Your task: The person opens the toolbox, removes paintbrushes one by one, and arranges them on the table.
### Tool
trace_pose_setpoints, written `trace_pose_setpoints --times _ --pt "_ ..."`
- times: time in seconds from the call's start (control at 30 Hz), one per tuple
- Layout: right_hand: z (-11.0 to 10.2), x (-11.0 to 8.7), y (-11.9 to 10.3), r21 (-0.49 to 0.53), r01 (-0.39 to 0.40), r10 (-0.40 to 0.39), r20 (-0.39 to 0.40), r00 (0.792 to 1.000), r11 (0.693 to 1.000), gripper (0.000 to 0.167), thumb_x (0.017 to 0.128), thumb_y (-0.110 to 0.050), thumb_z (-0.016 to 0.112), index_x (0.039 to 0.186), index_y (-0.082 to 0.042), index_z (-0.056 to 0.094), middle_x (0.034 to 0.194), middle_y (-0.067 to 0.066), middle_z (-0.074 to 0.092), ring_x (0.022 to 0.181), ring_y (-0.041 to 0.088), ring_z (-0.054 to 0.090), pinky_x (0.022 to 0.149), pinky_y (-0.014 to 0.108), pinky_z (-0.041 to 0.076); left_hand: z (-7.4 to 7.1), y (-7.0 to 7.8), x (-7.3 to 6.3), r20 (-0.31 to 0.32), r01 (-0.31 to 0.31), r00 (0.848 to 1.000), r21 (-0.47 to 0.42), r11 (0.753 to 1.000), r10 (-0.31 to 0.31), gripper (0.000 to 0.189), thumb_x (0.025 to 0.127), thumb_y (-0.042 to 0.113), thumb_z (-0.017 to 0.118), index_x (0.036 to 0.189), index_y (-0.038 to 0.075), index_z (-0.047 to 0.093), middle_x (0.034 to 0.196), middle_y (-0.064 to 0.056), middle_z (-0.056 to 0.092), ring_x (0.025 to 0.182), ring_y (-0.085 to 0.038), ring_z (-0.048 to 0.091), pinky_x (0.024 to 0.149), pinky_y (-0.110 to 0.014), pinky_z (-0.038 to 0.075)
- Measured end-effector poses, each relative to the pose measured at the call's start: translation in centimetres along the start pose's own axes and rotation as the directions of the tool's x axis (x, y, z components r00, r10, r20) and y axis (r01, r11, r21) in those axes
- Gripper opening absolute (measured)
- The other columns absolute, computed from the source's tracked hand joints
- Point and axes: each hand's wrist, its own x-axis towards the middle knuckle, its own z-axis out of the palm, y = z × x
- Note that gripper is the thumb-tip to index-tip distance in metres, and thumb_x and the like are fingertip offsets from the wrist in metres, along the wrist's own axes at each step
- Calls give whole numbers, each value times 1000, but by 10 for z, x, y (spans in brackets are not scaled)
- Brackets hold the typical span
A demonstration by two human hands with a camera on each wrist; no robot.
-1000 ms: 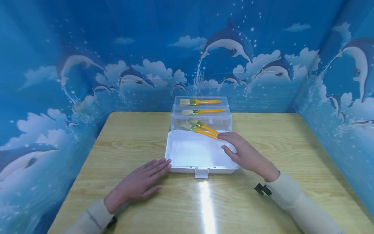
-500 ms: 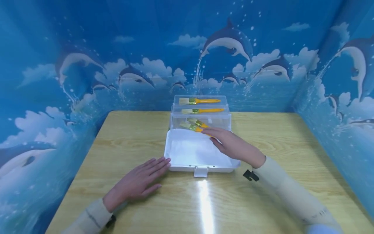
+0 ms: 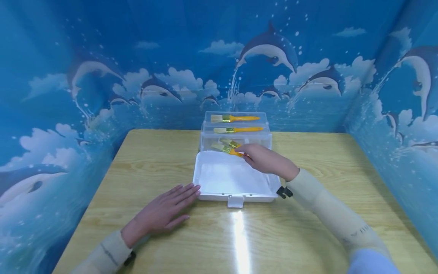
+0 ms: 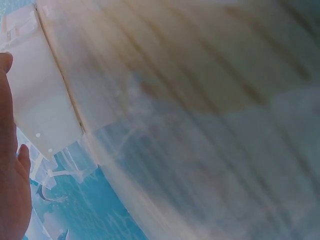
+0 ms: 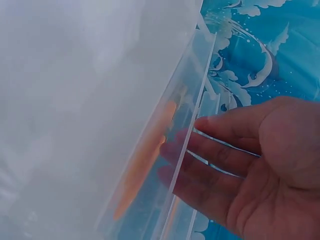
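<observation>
My left hand (image 3: 162,210), straight-fingered, touches white box (image 3: 227,177) at left | right hand (image 3: 267,157), fingers loose, no hold seen, by paintbrush (image 3: 226,149) in box's lowest tray (image 3: 261,139) | likely light, stiff; grasp handle (image 5: 141,172)

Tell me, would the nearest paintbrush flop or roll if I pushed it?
The nearest paintbrush probably won't flop: its yellow handle looks solid. It likely won't roll far, since its pale bristles look broader than the handle. They might bend, though, being hair-like.
</observation>
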Motion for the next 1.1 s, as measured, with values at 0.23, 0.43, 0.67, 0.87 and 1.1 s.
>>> trace_pose_setpoints --times 0.23,0.43,0.67,0.87,1.1 --pt "-1 11 1 -22 -32 32 33 999 999 36 102 2 52 136 -2 63 131 16 68 112 28 68 91 40 61 1 -1 0 3 3 1000 9 1000 -3 74 101 41 58 162 12 27 170 -3 22 155 -22 26 130 -32 6" --pt "1 19 0 -85 -52 57 51 997 995 34 99 1 59 132 -2 66 126 15 70 111 28 68 94 40 61 3 -1 0 11 1 1000 6 1000 -1 74 102 42 57 162 12 26 170 -3 21 155 -22 25 130 -33 8" --pt "1 28 1 -168 -48 57 49 997 985 32 93 -2 71 125 -4 70 120 13 73 112 27 69 97 39 59 0 -1 0 16 13 1000 -11 1000 -13 74 101 40 59 162 13 27 170 -2 22 155 -21 25 129 -34 10" --pt "1 32 4 -184 -40 48 36 998 982 31 91 -4 75 122 -6 72 118 11 74 110 26 70 97 39 60 1 -2 1 25 18 1000 -6 1000 -18 74 102 40 58 162 14 25 170 -1 20 155 -21 25 130 -31 3" --pt "1 32 5 -181 -34 38 18 999 983 22 92 -1 72 113 -7 76 113 9 75 97 21 69 92 35 61 0 -1 1 74 47 996 -21 999 -45 72 104 42 54 163 17 22 170 2 18 155 -20 23 129 -27 -4"
